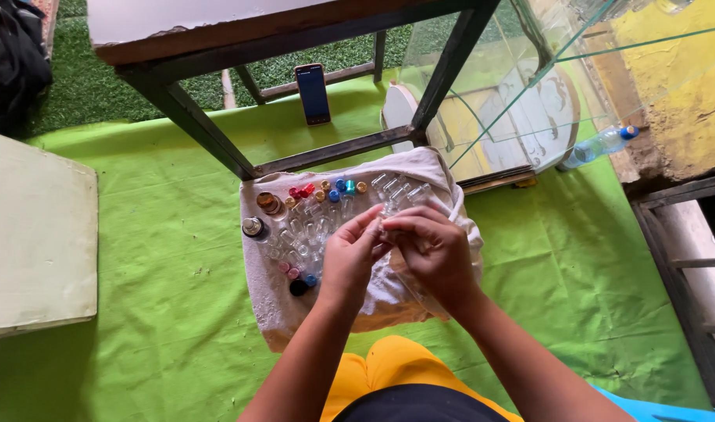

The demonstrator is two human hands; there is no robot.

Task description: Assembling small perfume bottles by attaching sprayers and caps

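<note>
Head view: small clear vial (pixel 382 227) pinched between fingertips of left hand (pixel 348 262) and right hand (pixel 434 252), over white towel (pixel 439 173). More vials (pixel 306 234), coloured caps (pixel 326 190) left of hands. Table leg (pixel 187 117), phone (pixel 313 94) beyond; bottle (pixel 603 142) far right.

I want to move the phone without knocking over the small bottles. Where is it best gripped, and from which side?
Probably by its two long side edges near the top, reaching in from above. The phone stands nearly upright, leaning against the table's rear crossbar on the green cloth; its top end and both edges look free. It is well behind the white towel holding the little bottles.
</note>
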